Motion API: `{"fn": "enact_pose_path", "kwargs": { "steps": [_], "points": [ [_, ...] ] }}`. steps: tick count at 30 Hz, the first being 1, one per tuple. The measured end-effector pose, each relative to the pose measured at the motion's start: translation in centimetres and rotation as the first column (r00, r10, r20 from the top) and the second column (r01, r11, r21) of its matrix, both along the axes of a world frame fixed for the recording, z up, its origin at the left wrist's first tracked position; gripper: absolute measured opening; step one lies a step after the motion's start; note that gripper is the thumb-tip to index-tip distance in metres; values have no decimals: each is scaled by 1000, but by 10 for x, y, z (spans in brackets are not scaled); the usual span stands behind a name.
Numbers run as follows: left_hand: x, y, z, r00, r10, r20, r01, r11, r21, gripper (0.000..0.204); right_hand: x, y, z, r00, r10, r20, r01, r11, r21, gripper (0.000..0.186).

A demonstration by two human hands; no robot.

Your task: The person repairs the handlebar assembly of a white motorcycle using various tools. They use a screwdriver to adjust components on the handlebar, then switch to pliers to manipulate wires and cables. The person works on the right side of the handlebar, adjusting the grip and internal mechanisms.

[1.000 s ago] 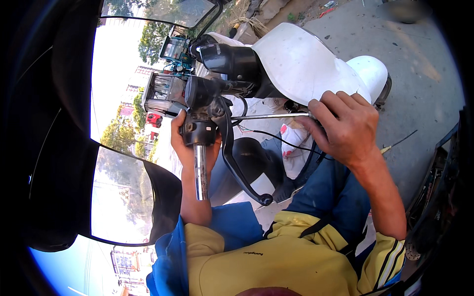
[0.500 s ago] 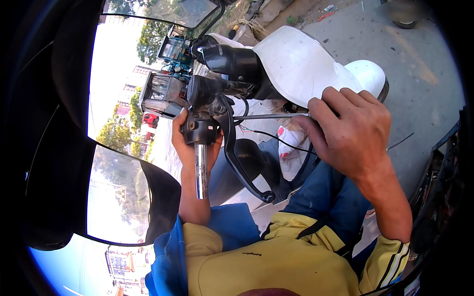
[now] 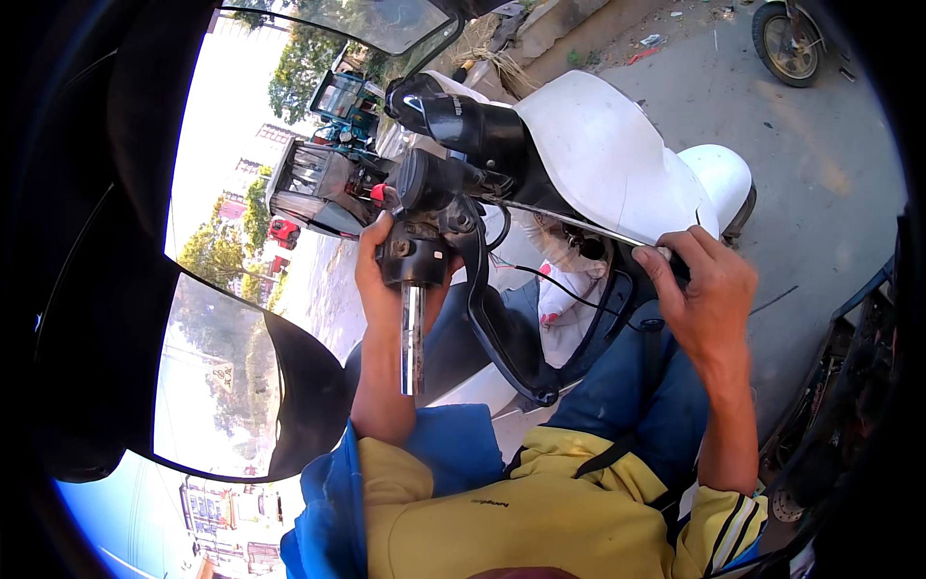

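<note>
My left hand (image 3: 376, 268) is wrapped round a black switch housing (image 3: 417, 255) on a handlebar, its fingers partly hidden behind the housing. A bare chrome bar end (image 3: 413, 340) sticks out below it. Beside the housing, a black brake lever (image 3: 479, 311) curves down and to the right. My right hand (image 3: 712, 294) is closed on the handle end of a screwdriver (image 3: 588, 228). Its long metal shaft slants up and left toward the black clamp (image 3: 457, 220) at the lever's base. I cannot tell exactly what its tip touches.
A white scooter body panel (image 3: 617, 145) lies beyond the screwdriver. Loose thin wires (image 3: 502, 262) and a black cable (image 3: 564, 280) hang below the shaft. A dark-framed clear windshield (image 3: 217, 372) stands at the left. Another vehicle's wheel (image 3: 788, 43) is at the far right.
My right hand has shifted right and slightly down with the screwdriver, whose shaft now slants instead of lying nearly level. My left hand stays on the housing. The whole view has shifted slightly.
</note>
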State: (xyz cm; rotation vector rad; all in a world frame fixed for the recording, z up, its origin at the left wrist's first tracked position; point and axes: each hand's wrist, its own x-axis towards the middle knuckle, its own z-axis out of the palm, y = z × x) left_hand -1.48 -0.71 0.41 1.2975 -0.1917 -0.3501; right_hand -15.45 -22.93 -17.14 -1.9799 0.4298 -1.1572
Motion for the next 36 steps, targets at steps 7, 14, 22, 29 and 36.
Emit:
{"fn": "enact_pose_path", "kwargs": {
  "steps": [7,14,22,29,36],
  "points": [
    [9,7,-1,996,-94,8,94,994,-57,54,-50,37,-2,916,275,292,-398,544,738,36],
    [64,44,-57,911,-407,-64,361,862,-356,50,-150,80,47,978,-208,-9,206,957,204,53],
    [104,77,-166,844,-535,-39,493,802,-338,39,-313,107,55,318,-934,-164,829,358,-429,48],
    [28,100,-184,916,-401,-13,392,900,-192,48,-395,101,10,-133,-926,-354,932,4,-362,45],
    [-11,145,-201,975,-198,-96,186,974,-126,61,-441,38,-55,-223,-585,-780,905,172,-388,59]
  ]
}}
